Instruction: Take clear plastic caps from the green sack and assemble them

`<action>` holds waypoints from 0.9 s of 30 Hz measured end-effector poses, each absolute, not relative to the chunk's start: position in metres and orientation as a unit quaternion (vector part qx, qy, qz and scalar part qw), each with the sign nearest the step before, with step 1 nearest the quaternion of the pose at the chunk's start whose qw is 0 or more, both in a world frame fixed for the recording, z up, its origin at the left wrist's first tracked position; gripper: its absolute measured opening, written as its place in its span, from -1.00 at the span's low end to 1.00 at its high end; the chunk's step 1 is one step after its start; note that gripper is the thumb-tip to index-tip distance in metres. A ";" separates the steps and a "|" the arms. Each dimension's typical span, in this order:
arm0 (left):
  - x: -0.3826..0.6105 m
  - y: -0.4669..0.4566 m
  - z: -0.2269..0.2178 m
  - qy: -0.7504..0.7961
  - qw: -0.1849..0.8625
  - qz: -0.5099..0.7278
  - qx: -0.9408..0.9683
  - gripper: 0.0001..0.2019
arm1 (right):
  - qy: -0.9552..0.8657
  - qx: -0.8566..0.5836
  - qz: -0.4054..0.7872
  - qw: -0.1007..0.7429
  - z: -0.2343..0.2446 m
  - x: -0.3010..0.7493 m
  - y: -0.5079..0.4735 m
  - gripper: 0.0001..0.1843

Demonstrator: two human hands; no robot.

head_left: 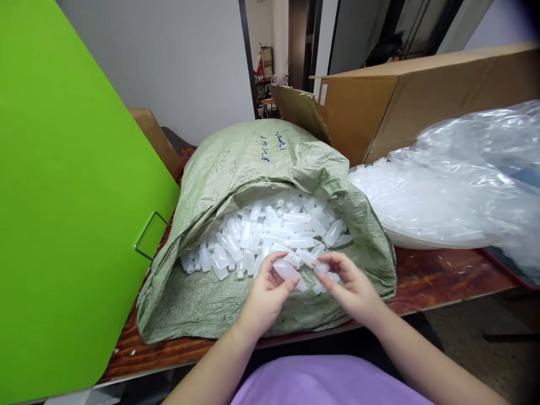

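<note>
A pale green woven sack (202, 315) lies on its side with its mouth facing me, holding a heap of small translucent white plastic bottles (291, 228). In front of the heap, my left hand (270, 287) pinches one such bottle (286, 270) between thumb and fingers, tilted down to the right. Close by on the right, my right hand (348, 281) has its thumb and fingers closed on a small translucent white plastic piece (322, 267), partly covered by the fingers; its exact shape is unclear. A few loose bottles lie on the sack's lower lip below the hands.
A bright green panel (76, 197) with a wire handle (147, 236) stands at the left. To the right, a wide basin (430, 241) is heaped with white pieces (413, 202) beside clear plastic sheeting (476, 140). Behind is a large cardboard box (358, 112). Everything rests on a reddish-brown table (447, 275).
</note>
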State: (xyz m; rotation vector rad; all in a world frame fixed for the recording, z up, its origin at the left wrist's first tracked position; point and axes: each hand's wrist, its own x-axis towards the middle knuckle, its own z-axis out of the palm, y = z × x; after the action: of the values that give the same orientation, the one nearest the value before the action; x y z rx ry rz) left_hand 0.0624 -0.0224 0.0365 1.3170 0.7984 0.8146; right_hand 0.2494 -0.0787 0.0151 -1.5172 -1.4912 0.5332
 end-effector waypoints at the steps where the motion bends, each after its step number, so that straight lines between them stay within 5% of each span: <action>1: 0.064 -0.023 0.037 0.338 0.692 0.385 0.508 -0.54 | -0.616 -0.575 0.223 0.490 0.014 0.241 -0.084 -0.60; 8: 0.062 -0.030 0.024 0.394 0.792 0.333 0.327 -0.50 | -0.703 -0.454 0.217 0.503 0.013 0.227 -0.090 -0.69; 17: 0.038 -0.024 0.018 0.366 0.819 0.080 0.436 -0.46 | -0.910 -0.334 -0.008 0.247 0.055 0.243 -0.104 -0.77; 23: 0.042 -0.025 0.017 0.370 0.834 0.055 0.406 -0.42 | -0.918 -0.240 -0.106 0.296 0.065 0.243 -0.099 -0.82; 27: 0.044 -0.025 0.017 0.377 0.829 0.074 0.405 -0.47 | -0.909 -0.295 -0.036 0.293 0.055 0.243 -0.098 -0.76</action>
State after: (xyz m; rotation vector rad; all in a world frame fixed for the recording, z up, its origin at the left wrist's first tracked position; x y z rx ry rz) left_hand 0.0441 -0.0248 0.0169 0.8605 0.8006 0.1578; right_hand 0.2434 -0.0983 0.0547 -0.7865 -2.4210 -0.0955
